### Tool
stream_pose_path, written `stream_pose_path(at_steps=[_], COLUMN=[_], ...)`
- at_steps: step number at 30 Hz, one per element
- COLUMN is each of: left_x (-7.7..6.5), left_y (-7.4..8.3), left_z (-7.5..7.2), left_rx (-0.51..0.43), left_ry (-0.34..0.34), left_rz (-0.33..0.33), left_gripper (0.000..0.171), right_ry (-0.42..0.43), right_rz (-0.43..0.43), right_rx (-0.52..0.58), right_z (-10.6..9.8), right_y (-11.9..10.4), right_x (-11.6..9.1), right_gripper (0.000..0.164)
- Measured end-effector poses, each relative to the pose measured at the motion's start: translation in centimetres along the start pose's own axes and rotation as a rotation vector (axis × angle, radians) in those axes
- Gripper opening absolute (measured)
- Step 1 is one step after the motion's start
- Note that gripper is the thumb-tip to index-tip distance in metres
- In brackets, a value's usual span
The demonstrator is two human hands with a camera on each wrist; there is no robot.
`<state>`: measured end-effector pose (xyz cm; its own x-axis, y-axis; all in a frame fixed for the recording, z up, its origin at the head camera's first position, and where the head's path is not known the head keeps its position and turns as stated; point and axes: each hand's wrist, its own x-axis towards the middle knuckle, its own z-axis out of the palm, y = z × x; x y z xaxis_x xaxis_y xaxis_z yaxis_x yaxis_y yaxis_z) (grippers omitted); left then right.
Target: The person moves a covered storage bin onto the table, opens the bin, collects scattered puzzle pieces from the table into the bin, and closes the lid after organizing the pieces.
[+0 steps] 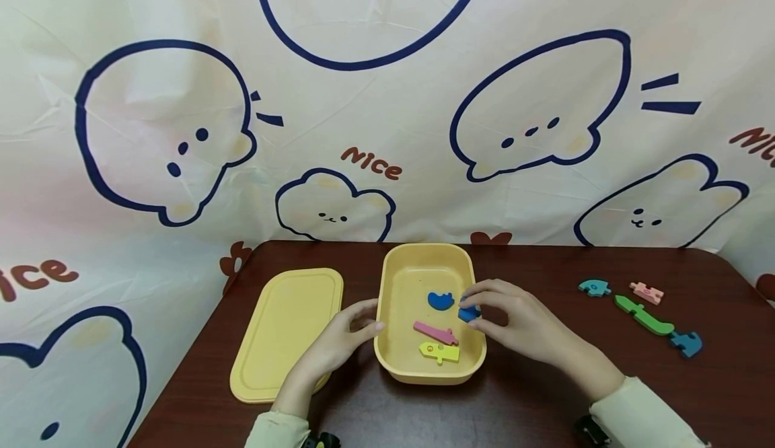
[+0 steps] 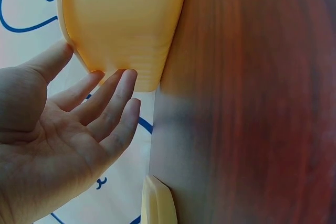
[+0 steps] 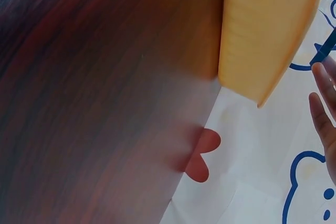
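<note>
A yellow box (image 1: 436, 371) stands on the dark table between the two hands. My left hand (image 1: 342, 338) is at its left side, thumb at the rim and fingertips against the outer wall, fingers loosely spread in the left wrist view. Over the box's right rim, my right hand (image 1: 514, 313) pinches a blue puzzle piece (image 1: 469, 314), partly hidden by the fingers. Inside the box lie another blue piece (image 1: 440, 301), a pink piece (image 1: 436, 332) and a yellow piece (image 1: 440, 352). Only a few fingers of the right hand show in the right wrist view, with the piece at their tips.
Left of the box lies a flat yellow lid (image 1: 287, 333). On the table's right side are a teal piece (image 1: 595, 288), a pale pink piece (image 1: 646, 292), a long green piece (image 1: 644, 315) and a blue piece (image 1: 687, 344). A printed cloth (image 1: 424, 132) hangs behind the table.
</note>
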<state>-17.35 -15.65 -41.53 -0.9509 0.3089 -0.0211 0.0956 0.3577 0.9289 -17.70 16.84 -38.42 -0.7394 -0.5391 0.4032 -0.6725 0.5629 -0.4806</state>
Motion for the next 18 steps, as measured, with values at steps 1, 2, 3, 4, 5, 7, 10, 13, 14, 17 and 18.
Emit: stream_pose_path(at_steps=[1,2,3,4,5,7,10,13,14,17,18], left_x=[0.0,0.0,0.0,0.0,0.0,0.0,0.0,0.0,0.0,0.0,0.0], left_y=[0.0,0.0,0.0,-0.1,-0.1,-0.1,0.0,0.0,0.0,0.0,0.0], left_z=[0.0,0.0,0.0,0.0,0.0,0.0,0.0,0.0,0.0,0.0,0.0], left_rx=[0.001,0.0,0.0,0.0,0.0,-0.001,0.0,-0.003,-0.004,-0.009,-0.009], left_ry=[0.0,-0.001,0.0,0.0,0.0,0.0,0.0,-0.001,-0.001,-0.003,-0.004], left_rz=[0.001,0.001,0.001,0.001,0.001,0.003,0.005,0.005,0.004,0.003,0.002], left_gripper=[0.049,0.049,0.049,0.049,0.049,0.049,0.049,0.049,0.049,0.049,0.049], right_ry=[0.0,0.002,0.003,0.004,0.004,0.005,0.003,0.006,0.006,0.009,0.007], right_rz=[-0.003,-0.005,-0.009,-0.014,-0.019,-0.026,-0.023,-0.026,-0.027,-0.038,-0.037], right_rx=[0.001,0.004,0.007,0.012,0.016,0.023,0.03,0.034,0.034,0.039,0.041], right_z=[0.1,0.2,0.3,0.5,0.6,0.8,1.2,1.6,1.7,2.0,2.1], right_y=[0.0,0.0,0.0,-0.1,-0.1,-0.1,-0.1,-0.1,-0.1,0.0,0.0], right_x=[0.1,0.1,0.2,0.2,0.3,0.4,0.6,0.8,0.8,0.9,0.9], right_gripper=[0.03,0.03,0.03,0.029,0.029,0.028,0.028,0.029,0.029,0.028,0.027])
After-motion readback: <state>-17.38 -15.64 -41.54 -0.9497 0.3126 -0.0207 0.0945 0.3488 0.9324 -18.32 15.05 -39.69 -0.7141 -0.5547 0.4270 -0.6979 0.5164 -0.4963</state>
